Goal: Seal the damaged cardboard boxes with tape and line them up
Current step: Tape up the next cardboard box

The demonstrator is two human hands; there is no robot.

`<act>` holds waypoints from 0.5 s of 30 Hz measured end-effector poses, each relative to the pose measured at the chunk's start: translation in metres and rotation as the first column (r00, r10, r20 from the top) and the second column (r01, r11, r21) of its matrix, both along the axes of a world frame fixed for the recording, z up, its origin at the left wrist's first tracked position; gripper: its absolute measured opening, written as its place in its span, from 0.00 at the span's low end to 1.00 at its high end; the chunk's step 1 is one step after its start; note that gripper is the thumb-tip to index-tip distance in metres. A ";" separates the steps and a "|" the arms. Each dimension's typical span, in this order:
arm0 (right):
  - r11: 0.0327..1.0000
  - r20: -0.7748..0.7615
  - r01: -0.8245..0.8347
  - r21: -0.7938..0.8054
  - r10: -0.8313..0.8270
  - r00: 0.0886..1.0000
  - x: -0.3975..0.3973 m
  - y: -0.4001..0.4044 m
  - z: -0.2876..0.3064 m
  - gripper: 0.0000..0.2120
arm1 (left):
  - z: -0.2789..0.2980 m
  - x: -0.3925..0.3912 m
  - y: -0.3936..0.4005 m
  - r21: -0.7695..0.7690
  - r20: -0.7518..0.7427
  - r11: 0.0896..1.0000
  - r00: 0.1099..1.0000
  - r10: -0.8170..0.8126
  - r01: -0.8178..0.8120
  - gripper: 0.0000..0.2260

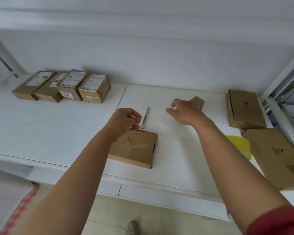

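Note:
A flat cardboard box (134, 150) with a tear in its top lies near the table's front edge. My left hand (126, 121) hovers over its far left corner, fingers curled and thumb out, with nothing visible in it. A slim utility knife (146, 117) lies on the table just right of that hand. My right hand (183, 112) hangs above the table with loosely curled fingers and holds nothing. It partly hides a small box (197, 101). A yellow tape roll (241, 145) lies under my right forearm. Two more torn boxes (244, 109) (277, 156) sit at the right.
Several labelled boxes (63, 86) stand in a row at the table's back left. The white table (49, 126) meets a wall behind and a metal shelf frame (285, 85) at the right. My shoe (131, 228) shows on the floor below.

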State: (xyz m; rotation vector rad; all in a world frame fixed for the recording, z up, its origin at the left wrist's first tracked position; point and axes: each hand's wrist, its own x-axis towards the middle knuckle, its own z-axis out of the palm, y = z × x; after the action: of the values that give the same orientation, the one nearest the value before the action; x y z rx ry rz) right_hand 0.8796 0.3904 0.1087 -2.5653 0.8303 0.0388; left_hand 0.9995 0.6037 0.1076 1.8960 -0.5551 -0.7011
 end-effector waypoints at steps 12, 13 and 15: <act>0.971 -0.133 0.037 0.238 -0.005 0.991 0.120 0.034 -0.086 0.19 | -0.017 0.020 0.021 -0.007 0.022 1.000 1.000 -0.017 0.017 0.05; 0.955 -0.089 0.054 0.293 -0.028 0.996 0.120 0.030 -0.086 0.12 | -0.018 0.022 0.022 -0.008 0.003 1.000 1.000 -0.015 0.015 0.04; 0.895 0.059 0.109 0.433 -0.149 0.987 0.112 0.021 -0.081 0.05 | -0.020 0.024 0.024 -0.016 -0.029 1.000 1.000 -0.008 0.007 0.02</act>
State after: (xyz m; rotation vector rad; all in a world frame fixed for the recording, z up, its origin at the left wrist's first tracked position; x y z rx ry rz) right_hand 0.9912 0.4112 0.0280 -2.0791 0.8489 0.0571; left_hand 1.0231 0.6272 0.0874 1.8671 -0.5480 -0.7261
